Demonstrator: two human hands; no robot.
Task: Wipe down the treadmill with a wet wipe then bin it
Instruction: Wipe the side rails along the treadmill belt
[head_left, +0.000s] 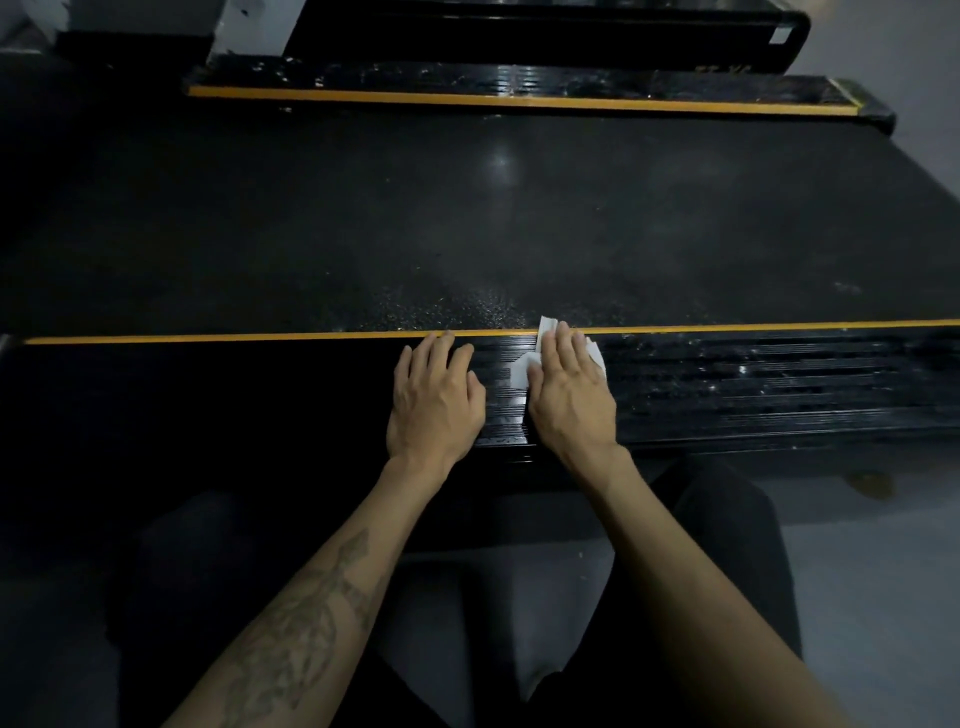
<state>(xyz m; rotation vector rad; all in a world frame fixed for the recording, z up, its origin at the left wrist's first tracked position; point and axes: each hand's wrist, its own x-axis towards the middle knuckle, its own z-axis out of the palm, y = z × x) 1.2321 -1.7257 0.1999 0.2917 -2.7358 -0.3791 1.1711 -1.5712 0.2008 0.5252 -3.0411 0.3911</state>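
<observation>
- Head view: a dim room; the black treadmill (519, 223) belt spans the frame, grey floor (857, 545) at right.
- A ribbed near side rail (753, 384), edged by a yellow stripe (260, 338), lies under both hands.
- Left hand (436, 400) rests flat on the rail, fingers straight, holding nothing.
- Right hand (569, 395) presses the white wet wipe (522, 369) flat against the rail; the wipe's edges show past its straight fingers.

Light: dim, one soft glare spot mid-scene | Floor (857, 571): pale grey, smooth, showing near right, a faint yellowish mark on it | Far right corner: more grey floor | Far left: a white boxy object (249, 26), partly cut off by the frame, standing by a dark low base
</observation>
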